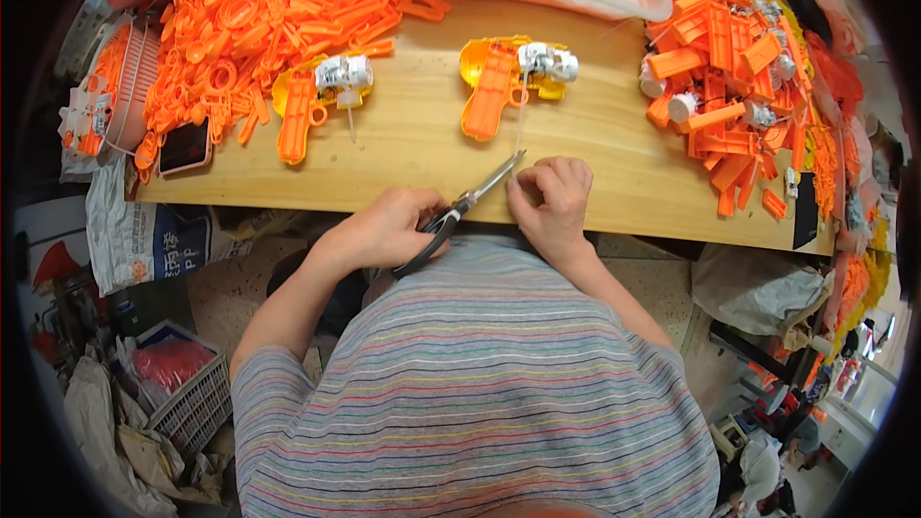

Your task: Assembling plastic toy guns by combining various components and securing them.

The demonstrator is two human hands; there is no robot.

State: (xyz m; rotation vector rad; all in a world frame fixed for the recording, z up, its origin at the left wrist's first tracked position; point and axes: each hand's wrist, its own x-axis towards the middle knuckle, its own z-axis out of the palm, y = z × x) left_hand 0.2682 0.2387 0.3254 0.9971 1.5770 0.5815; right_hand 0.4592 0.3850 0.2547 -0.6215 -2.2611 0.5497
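fingers of the left hand (391, 226) wrap black-handled pliers (468, 200), long axis slanting toward the middle toy gun (490, 94); the right hand (556, 200), nearer that gun, curls its fingers, any hold unclear; the gun lies beyond both.

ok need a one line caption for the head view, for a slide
Left hand holding a black-handled tool, right hand near its tip, two gun-shaped toys on the wooden table.

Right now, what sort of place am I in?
Probably an assembly workshop, going by the heap of loose orange plastic parts, the two unfinished pistol-shaped toys on the table, and the pliers in your left hand.
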